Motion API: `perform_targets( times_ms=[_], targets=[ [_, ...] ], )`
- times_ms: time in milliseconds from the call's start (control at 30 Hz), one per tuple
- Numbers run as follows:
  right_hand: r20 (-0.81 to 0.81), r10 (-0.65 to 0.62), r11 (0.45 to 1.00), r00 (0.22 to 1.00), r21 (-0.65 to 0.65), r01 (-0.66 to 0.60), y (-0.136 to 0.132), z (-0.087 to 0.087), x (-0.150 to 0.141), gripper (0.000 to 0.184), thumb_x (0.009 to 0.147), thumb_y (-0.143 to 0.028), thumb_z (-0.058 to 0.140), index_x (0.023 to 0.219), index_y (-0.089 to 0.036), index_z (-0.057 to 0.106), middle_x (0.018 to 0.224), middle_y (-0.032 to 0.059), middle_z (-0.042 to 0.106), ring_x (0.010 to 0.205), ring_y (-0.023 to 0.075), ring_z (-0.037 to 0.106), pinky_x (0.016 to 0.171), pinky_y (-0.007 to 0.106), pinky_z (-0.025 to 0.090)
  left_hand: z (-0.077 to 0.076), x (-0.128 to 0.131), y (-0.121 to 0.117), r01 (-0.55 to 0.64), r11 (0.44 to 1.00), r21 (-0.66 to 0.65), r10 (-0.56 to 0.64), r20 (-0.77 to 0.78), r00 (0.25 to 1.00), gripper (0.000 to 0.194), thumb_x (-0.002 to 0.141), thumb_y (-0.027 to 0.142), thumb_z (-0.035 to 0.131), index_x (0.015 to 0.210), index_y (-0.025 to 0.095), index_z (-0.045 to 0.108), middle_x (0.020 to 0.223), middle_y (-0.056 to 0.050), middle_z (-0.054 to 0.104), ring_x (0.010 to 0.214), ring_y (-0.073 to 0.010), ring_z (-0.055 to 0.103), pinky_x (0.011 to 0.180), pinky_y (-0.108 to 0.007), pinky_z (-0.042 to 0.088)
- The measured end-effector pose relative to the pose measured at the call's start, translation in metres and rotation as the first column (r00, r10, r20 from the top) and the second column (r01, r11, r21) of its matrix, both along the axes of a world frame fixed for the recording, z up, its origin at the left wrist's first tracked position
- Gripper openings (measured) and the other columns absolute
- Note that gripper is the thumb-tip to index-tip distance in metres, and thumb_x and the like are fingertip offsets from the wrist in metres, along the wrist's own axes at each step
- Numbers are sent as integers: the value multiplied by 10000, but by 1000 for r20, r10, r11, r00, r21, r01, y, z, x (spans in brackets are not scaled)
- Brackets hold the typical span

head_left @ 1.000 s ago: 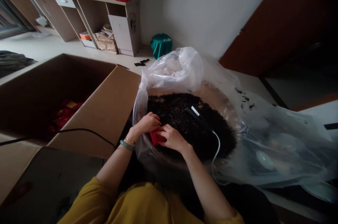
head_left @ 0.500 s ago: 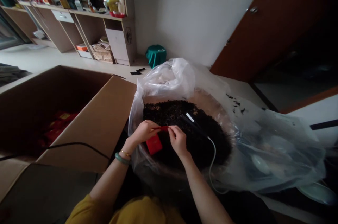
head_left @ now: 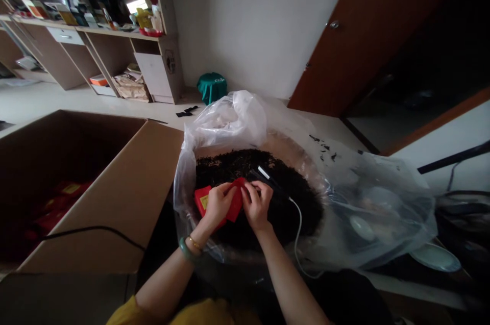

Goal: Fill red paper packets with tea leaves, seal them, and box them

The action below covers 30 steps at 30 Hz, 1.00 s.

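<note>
A red packet (head_left: 202,200) with a yellow label is held over a heap of dark loose tea leaves (head_left: 291,207). My left hand (head_left: 218,205) grips the packet from below, fingers curled round it. My right hand (head_left: 256,205) pinches the packet's upper right edge. The leaves fill a clear plastic bag (head_left: 237,121) lining a round tub. A black tool with a white tip (head_left: 268,178) and a white cord (head_left: 297,233) lies on the leaves just beyond my right hand.
A large open cardboard box (head_left: 130,197) stands to the left with red packets (head_left: 57,202) inside and a black cable (head_left: 88,230) across its flap. Crumpled plastic (head_left: 383,213) spreads to the right. Shelves (head_left: 115,34), a green bin (head_left: 211,86) and a brown door (head_left: 363,34) stand behind.
The packet has been turned and lifted from the tub's near rim to over the leaves. Both hands shifted with it; the camera view swung slightly right and up.
</note>
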State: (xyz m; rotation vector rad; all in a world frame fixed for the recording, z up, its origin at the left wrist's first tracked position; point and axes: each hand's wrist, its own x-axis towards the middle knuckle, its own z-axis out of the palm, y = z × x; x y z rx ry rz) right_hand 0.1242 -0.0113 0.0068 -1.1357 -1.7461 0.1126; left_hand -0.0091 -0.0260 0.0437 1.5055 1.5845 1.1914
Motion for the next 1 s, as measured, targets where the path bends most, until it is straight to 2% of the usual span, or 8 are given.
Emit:
perform_targets(
  times_ms=[167,367,467,533,667,767,933,1000],
  targets=[
    [133,89,996,987,-41,-85,0,21,4,294,918,-260,504,644,-219,600,715,58,555,762,199,508,751,360,473,-4,-9,0,97,995,4,-91,-298,950,215,867,225,512,895,185,721,850,-61,745,761,-186,669,711,-263,485],
    [30,123,983,992,-143,-117,-2,19,12,214,912,-287,502,774,-211,646,750,78,639,746,204,576,742,350,500,-2,-21,0,200,980,-16,-184,-470,863,223,898,293,524,970,208,717,896,-66,752,762,-188,689,702,-254,484],
    [-117,21,962,993,-268,-51,-5,12,22,218,880,-364,543,804,-199,664,746,88,651,755,217,599,726,347,516,-5,-29,-2,174,985,-14,-168,-335,927,234,860,325,581,1021,219,714,925,-48,754,787,-190,691,723,-266,505],
    [-235,59,918,970,-369,-145,-9,13,27,227,858,-391,569,826,-194,677,800,91,679,793,214,626,741,332,526,-8,-32,-2,138,989,-59,-145,-139,980,243,833,335,601,987,197,729,806,-36,754,714,-184,684,682,-268,524],
    [-502,285,682,817,-492,-541,-16,25,28,289,786,-440,660,923,-190,711,901,67,737,845,221,676,815,353,535,-13,-32,-3,176,974,-141,-152,165,974,320,791,384,618,982,162,746,841,-56,758,654,-179,669,608,-269,538],
    [-593,324,541,737,-523,-659,-18,28,27,369,781,-499,652,953,-181,725,917,58,750,889,240,685,864,388,522,-9,-30,-4,249,962,-115,-222,206,953,363,799,424,595,999,163,748,915,-62,756,760,-198,682,670,-270,545],
    [-538,181,622,824,-586,-519,-17,26,29,445,854,-549,530,933,-157,725,872,85,747,832,245,683,835,406,523,-1,-31,-6,296,938,-181,-251,233,939,453,801,493,579,1065,154,724,905,-64,754,699,-190,667,585,-260,538],
    [-545,225,601,808,-575,-556,-18,29,29,412,838,-529,569,961,-167,722,907,81,744,869,244,678,872,407,510,-1,-30,-6,300,929,-215,-225,313,923,505,804,531,561,1090,142,710,888,-71,750,640,-176,650,543,-261,531]
  ],
)
